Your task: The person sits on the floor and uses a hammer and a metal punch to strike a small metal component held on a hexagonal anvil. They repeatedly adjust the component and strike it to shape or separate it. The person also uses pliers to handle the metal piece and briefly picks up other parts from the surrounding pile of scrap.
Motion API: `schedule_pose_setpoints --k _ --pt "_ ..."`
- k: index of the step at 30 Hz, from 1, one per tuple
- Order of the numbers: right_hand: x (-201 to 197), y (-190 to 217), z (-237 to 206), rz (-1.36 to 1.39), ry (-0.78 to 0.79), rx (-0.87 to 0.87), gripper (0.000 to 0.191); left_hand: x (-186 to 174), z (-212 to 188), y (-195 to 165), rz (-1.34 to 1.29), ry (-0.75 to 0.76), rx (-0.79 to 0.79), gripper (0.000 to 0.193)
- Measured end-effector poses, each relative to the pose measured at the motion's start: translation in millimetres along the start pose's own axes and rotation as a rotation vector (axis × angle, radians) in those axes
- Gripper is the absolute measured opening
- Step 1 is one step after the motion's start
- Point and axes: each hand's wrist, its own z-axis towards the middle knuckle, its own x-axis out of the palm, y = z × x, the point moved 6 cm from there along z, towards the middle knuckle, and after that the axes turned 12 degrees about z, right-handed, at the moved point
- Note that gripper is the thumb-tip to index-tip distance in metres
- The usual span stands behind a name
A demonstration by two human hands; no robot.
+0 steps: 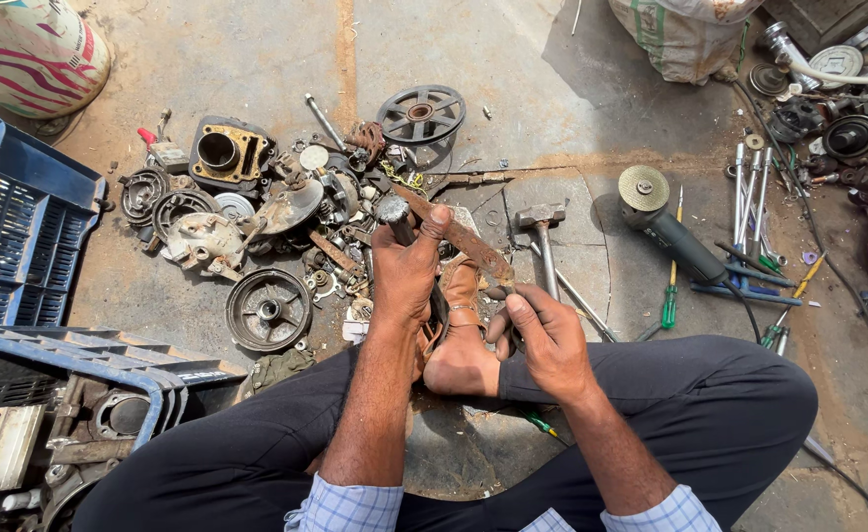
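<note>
Gripping rusty flat bar [468,241] | left hand [404,271] fingers wrapped on round-headed tool [393,210] | right hand [547,335] fingers pinched bar's end, probably | stiff, heavy, rough; hold mid-length.

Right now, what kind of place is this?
Probably an informal outdoor repair or scrap workshop, worked on bare ground: a heap of rusty engine parts, an angle grinder and hammer lie about. The left hand and right hand hold a rusty bar.
</note>
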Motion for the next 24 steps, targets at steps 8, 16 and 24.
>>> schedule_pose_setpoints --k 8,16,24 --pt "4.0 24.0 -0.1 -0.226 -0.092 -0.18 0.031 0.0 -2.9 -2.5 0.026 0.004 0.022 0.032" --pt "25.7 94.8 -1.8 -0.661 -0.294 -0.673 0.013 9.9 -15.6 -20.8 0.115 0.036 0.138 0.025" --pt "31.1 96.9 4.0 -0.755 -0.338 -0.708 0.007 12.1 -24.7 -30.6 0.147 0.022 0.177 0.028"
